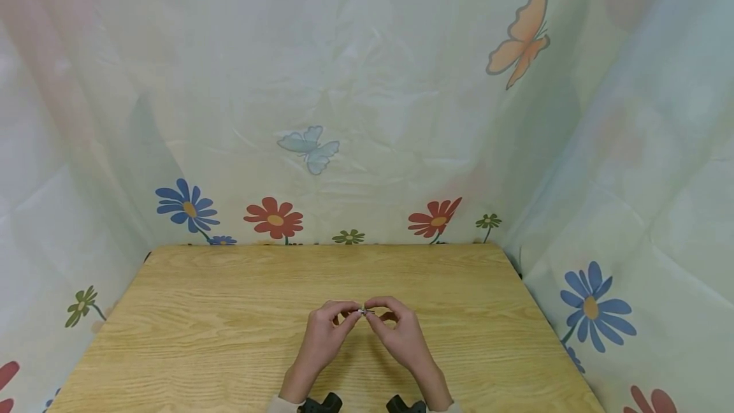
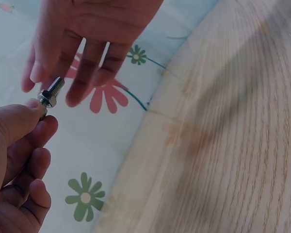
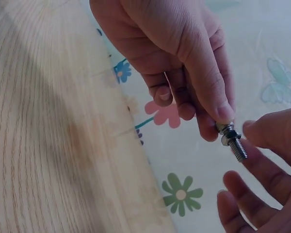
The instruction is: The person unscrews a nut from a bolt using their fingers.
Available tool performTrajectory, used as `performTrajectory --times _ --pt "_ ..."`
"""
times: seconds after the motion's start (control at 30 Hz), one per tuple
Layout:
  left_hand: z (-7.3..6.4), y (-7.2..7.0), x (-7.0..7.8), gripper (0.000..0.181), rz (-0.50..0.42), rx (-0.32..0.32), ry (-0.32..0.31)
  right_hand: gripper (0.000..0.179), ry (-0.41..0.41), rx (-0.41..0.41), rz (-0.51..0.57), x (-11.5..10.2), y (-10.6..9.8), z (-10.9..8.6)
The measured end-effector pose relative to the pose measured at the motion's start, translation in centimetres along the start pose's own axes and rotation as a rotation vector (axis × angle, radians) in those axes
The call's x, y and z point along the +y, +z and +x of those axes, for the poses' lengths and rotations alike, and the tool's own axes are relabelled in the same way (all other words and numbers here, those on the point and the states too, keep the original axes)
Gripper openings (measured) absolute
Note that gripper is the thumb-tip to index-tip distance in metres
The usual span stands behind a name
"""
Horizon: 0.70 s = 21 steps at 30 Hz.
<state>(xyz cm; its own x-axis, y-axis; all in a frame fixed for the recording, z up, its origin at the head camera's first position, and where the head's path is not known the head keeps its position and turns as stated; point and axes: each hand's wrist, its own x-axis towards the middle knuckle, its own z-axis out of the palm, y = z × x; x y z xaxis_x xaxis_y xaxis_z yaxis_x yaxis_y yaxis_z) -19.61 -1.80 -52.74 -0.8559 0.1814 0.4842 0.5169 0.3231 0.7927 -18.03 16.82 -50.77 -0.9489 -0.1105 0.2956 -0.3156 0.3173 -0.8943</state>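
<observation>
A small metal bolt [image 2: 56, 86] with a hex nut [image 2: 48, 99] on its thread is held up over the wooden table. My left hand [image 1: 325, 331] pinches one end of it between thumb and index finger, which hide that end. The bare threaded end [image 3: 239, 152] points toward my right hand [image 1: 401, 334]. In the right wrist view, my right thumb [image 3: 269, 131] stands apart from the thread, while the index fingertip overlaps its tip. The other right fingers are loosely bent and hold nothing.
Both hands are above the front middle part of the wooden table [image 1: 218, 298]. A pale curtain [image 1: 367, 69] printed with flowers and butterflies hangs behind the table and along both sides. Dark wrist devices [image 1: 322, 403] show at the bottom edge of the head view.
</observation>
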Motion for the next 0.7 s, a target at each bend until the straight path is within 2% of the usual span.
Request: performTrajectory --times 0.1,0.27,0.43,0.7 --pt "0.04 0.02 0.04 0.011 -0.006 0.007 0.005 0.020 -0.032 0.024 0.007 -0.14 0.05 0.02" --pt "0.20 0.08 0.08 0.011 -0.001 0.022 0.029 0.023 0.027 0.051 -0.028 -0.20 0.10 0.04" --pt "0.28 0.12 0.13 0.012 -0.001 0.027 0.039 0.022 0.100 0.037 -0.042 0.00 0.07 0.05" --pt "0.29 0.15 0.33 0.013 0.011 0.025 0.044 0.024 0.113 0.007 -0.079 0.10 -0.08 0.10"
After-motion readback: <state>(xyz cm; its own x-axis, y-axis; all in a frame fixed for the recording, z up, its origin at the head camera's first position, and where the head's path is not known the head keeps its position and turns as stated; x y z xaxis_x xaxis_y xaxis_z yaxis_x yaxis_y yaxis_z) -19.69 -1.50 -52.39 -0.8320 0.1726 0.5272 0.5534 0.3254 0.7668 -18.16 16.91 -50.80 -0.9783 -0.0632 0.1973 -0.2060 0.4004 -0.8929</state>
